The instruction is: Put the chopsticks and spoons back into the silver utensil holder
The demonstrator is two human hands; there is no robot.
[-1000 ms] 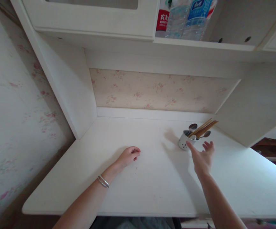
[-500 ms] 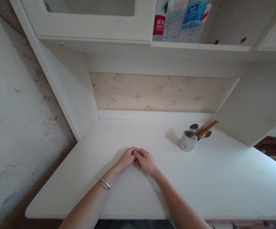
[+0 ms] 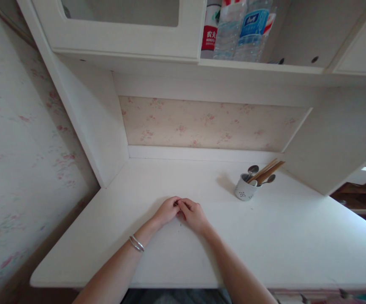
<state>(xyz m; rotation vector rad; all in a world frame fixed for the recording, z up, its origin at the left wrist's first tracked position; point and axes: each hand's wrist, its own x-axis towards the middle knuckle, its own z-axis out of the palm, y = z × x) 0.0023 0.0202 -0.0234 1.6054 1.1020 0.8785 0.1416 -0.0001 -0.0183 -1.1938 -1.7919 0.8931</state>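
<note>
My left hand rests on the white desk with its fingers curled in; a silver bangle sits on its wrist. My right hand lies beside it, fingers curled too, and the fingertips of the two hands touch. Neither hand shows anything in it. A white perforated cup stands to the right and farther back, about a hand's length from my right hand. It holds metal spoons and wooden chopsticks that lean to the right.
A shelf above holds water bottles and a red-labelled bottle. A cabinet door hangs at the upper left. White side panels close the desk in on both sides. Floral wallpaper covers the back.
A second ago my right hand was stretched open near the cup. It has come back left and curled up against my left hand. My left hand has stayed in place.
</note>
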